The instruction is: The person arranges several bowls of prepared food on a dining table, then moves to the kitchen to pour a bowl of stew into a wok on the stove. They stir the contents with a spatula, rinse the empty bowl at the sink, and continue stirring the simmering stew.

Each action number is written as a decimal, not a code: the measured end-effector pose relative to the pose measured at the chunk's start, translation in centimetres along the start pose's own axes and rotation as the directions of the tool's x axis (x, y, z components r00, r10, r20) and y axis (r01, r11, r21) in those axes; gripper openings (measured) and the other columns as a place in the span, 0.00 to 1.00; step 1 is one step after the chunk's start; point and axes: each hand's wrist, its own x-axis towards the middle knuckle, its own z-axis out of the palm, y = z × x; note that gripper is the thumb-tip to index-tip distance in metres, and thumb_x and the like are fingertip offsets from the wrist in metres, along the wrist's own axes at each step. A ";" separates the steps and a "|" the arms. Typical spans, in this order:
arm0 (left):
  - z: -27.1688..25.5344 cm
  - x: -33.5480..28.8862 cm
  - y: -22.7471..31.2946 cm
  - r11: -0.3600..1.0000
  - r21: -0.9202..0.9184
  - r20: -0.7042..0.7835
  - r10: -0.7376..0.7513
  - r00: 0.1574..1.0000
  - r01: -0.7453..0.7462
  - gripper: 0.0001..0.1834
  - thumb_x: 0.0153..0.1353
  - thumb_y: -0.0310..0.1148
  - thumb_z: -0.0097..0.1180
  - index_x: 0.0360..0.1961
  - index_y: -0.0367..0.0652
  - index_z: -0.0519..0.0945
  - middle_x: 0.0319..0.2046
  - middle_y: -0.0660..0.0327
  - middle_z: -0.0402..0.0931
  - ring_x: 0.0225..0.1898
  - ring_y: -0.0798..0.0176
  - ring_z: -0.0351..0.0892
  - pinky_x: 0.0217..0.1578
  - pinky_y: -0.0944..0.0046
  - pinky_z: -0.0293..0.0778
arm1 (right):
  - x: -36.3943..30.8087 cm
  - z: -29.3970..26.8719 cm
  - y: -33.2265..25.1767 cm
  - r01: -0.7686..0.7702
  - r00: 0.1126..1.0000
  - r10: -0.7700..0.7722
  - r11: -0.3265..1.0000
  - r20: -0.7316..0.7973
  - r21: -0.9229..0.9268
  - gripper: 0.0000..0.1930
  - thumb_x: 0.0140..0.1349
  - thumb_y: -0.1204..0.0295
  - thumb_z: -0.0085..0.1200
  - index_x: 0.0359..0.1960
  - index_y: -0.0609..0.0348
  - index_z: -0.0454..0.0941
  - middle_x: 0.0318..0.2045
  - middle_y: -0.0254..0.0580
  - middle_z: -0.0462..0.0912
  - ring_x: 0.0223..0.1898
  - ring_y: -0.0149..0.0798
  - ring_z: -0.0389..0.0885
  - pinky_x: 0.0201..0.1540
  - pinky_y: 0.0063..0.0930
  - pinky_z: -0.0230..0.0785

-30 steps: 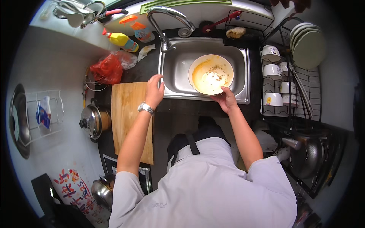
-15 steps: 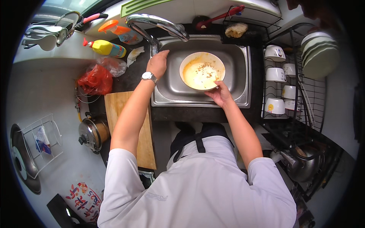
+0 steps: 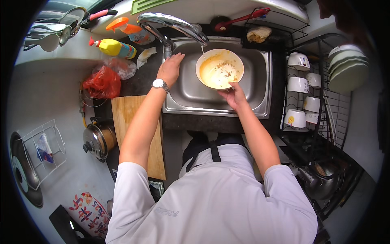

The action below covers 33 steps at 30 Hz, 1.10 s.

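With its thumb on the rim and its fingers underneath, my right hand holds a white bowl over the sink. Orange-yellow residue and small brown bits coat the inside of the bowl. A curved chrome faucet arches above, and a thin stream of water drops from its spout by the bowl's upper left rim. My left hand, with a watch on its wrist, lies beside the faucet's base, fingers stretched out and nothing seen in them. Whether it touches the lever is hidden.
Left of the sink are a yellow bottle, an orange-topped spray bottle, a red plastic bag, a wooden cutting board and a lidded pot. On the right, a black dish rack holds bowls and plates. A sponge lies behind the sink.
A thin stream of water now falls from the spout. The bowl has tilted and risen slightly toward the faucet in my right hand. My left hand's fingers have straightened beside the faucet base.
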 end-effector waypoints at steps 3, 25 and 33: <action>-0.2 0.1 0.0 1.000 -0.003 0.006 -0.012 1.000 0.012 0.20 0.65 0.24 0.45 0.57 0.45 0.77 0.57 0.52 0.75 0.59 0.49 0.74 0.62 0.51 0.68 | 0.4 0.2 -0.3 0.000 1.000 0.000 1.000 0.003 -0.006 0.29 0.62 0.67 0.54 0.63 0.61 0.61 0.56 0.50 0.68 0.54 0.49 0.74 0.56 0.49 0.75; -0.4 0.1 -0.3 0.999 -0.023 -0.004 0.022 1.000 -0.022 0.20 0.65 0.25 0.45 0.57 0.45 0.77 0.57 0.52 0.76 0.58 0.48 0.74 0.61 0.54 0.69 | 1.1 0.1 -0.4 -0.002 0.998 0.002 1.000 0.065 -0.008 0.27 0.61 0.68 0.54 0.62 0.59 0.62 0.54 0.49 0.71 0.52 0.47 0.76 0.53 0.49 0.77; -0.4 -0.1 -0.1 1.000 -0.027 0.003 0.004 1.000 -0.004 0.20 0.65 0.25 0.45 0.57 0.46 0.77 0.57 0.52 0.76 0.59 0.49 0.74 0.62 0.53 0.69 | 0.5 -1.9 -1.9 -0.113 0.991 0.118 0.990 0.059 -0.084 0.30 0.58 0.64 0.55 0.60 0.63 0.64 0.53 0.53 0.72 0.50 0.50 0.78 0.53 0.48 0.78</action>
